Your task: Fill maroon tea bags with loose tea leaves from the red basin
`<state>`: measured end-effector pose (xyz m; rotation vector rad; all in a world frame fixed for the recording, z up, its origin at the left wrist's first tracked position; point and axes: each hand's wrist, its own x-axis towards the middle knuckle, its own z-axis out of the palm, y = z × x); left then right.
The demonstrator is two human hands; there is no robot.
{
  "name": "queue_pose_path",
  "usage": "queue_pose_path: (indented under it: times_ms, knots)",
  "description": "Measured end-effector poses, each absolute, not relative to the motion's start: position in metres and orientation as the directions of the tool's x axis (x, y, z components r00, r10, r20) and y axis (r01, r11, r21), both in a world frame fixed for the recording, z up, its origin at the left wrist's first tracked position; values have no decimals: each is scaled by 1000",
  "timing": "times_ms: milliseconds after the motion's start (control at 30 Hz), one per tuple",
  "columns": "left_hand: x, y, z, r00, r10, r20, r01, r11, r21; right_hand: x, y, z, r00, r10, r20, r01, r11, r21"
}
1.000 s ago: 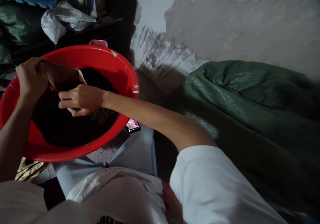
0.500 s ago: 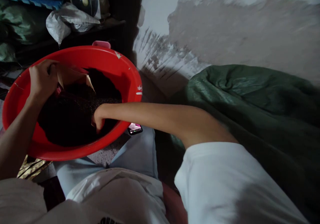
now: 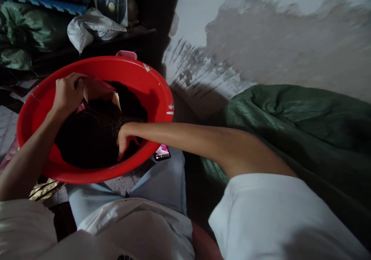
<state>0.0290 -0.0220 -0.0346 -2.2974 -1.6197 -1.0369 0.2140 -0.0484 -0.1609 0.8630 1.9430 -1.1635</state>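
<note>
A large red plastic tub holds a mass of dark, loose, grainy material. My left hand is closed on the upper edge of an open bag, pale brown inside and reddish outside. The bag lies tilted in the tub with its mouth facing right, and dark grains lie inside and around it. Just right of the bag, my right hand reaches down to the grains, fingers stretched downward and thumb apart. Shadow hides part of its fingers, and nothing held shows in it.
A lit phone rests by my leg under the tub's right rim. Large green sacking fills the right side beside a stained wall. Behind the tub are a white bag, a boxed fan picture and green sacks.
The whole view has shifted, so the tub and hands appear farther right. My right hand's fingers now look straighter and point lower. The left hand keeps its hold on the bag.
</note>
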Motion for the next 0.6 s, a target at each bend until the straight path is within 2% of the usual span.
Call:
queue_pose_path:
  times_ms: [67,133,267,400,600]
  knots:
    - [31,-24,-34,189,783,593,870,-413,269,212,-52,-160,-520,124,-845,788,451,-419]
    - [33,-25,-34,198,792,578,867,-417,274,211,-52,-160,-563,113,-819,751,482,-450]
    - [34,-26,-33,194,799,569,870,-408,277,213,-49,-158,-615,104,-782,722,473,-505]
    - [33,-26,-33,170,818,550,888,-369,275,213,-52,-153,-607,97,-789,727,470,-501]
    - [32,-25,-33,184,809,558,883,-386,268,211,-61,-138,-629,109,-770,746,363,-558]
